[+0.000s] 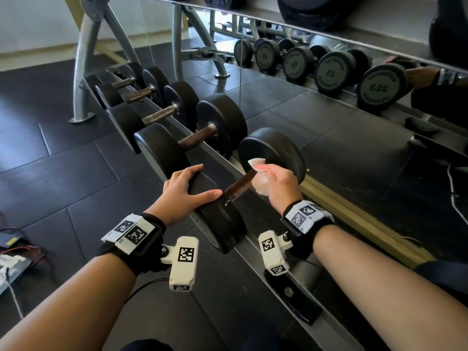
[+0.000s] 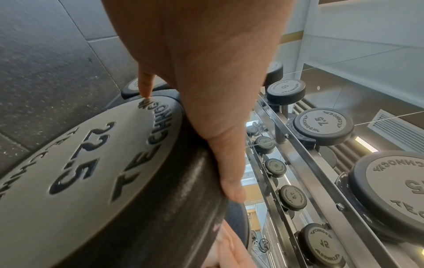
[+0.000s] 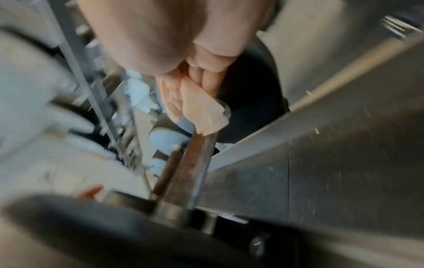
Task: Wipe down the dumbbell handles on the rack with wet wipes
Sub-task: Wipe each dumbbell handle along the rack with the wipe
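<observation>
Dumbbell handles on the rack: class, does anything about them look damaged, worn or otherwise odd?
Yes. The handles look rusty brown rather than clean metal, most clearly on the 22.5 dumbbell's handle, which the right hand grips through a wet wipe. The next dumbbell's handle shows the same discolouration. The left hand rests on the near weight head.

You are seeing "22.5" and "TECHNOGYM" moulded on the nearest dumbbell end cap (image 2: 96, 163). Smaller dumbbells are showing "10" (image 2: 285, 88), "7.5" (image 2: 322, 125) and "12" (image 2: 323, 243). In the mirror (image 1: 329, 46), "25" is reading reversed on a reflected cap (image 1: 329, 71).
</observation>
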